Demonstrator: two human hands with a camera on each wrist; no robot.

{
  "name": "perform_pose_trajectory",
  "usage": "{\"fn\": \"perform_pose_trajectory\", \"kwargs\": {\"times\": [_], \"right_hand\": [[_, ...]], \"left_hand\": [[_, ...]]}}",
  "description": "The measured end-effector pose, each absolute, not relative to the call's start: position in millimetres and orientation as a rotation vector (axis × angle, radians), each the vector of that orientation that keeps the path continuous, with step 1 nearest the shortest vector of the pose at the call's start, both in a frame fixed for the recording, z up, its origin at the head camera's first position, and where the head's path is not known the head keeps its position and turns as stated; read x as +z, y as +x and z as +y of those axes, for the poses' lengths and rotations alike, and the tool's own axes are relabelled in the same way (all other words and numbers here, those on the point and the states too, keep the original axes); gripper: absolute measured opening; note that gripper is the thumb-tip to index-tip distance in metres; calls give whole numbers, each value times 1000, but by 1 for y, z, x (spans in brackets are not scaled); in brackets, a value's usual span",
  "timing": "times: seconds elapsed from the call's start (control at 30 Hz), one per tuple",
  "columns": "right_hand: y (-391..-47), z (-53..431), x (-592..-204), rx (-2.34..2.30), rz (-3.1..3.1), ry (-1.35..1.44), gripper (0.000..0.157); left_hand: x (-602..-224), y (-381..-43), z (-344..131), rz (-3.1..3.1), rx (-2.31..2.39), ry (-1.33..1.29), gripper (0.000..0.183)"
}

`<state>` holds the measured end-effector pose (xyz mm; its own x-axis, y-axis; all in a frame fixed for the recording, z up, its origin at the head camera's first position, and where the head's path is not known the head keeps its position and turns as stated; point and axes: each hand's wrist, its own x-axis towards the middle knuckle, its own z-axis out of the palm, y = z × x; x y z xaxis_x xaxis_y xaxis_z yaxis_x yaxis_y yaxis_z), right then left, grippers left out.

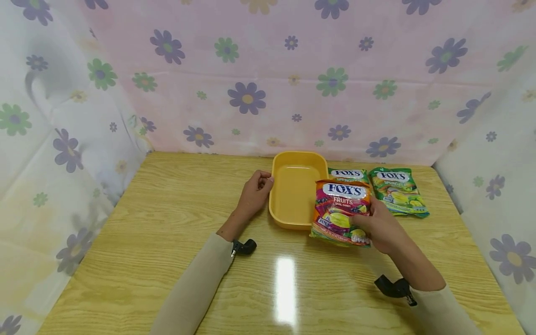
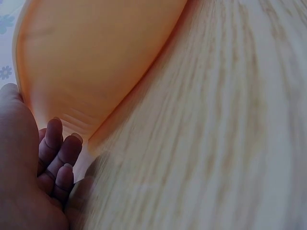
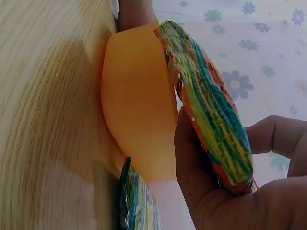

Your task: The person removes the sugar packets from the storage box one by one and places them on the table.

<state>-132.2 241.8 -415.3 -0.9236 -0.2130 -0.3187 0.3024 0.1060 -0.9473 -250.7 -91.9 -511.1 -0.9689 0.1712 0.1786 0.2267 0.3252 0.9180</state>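
Fingers [image 1: 365, 215] of the right hand [image 1: 378, 228] are pinching the candy bag [image 1: 341, 211], hanging just right of the yellow tray [image 1: 295, 218]. Left hand [image 1: 253, 193] is curling round the tray's left rim.

- The head view looked forward and down from above the near table edge onto the yellow tray [image 1: 278, 218].
- The left wrist view sat low and very near the yellow tray's outer wall [image 2: 96, 57], facing along the tabletop.
- The right wrist view, also close, faced the yellow tray [image 3: 139, 120] from its other side; all three shared it.
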Motion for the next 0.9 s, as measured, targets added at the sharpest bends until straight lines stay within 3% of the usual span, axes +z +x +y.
{"fn": "perform_pose_trajectory", "kwargs": {"times": [0.9], "right_hand": [[-111,298,-433,-1784,1945,35,85]], "left_hand": [[-510,-251,-91,-2527,-1745,-355,30]]}}
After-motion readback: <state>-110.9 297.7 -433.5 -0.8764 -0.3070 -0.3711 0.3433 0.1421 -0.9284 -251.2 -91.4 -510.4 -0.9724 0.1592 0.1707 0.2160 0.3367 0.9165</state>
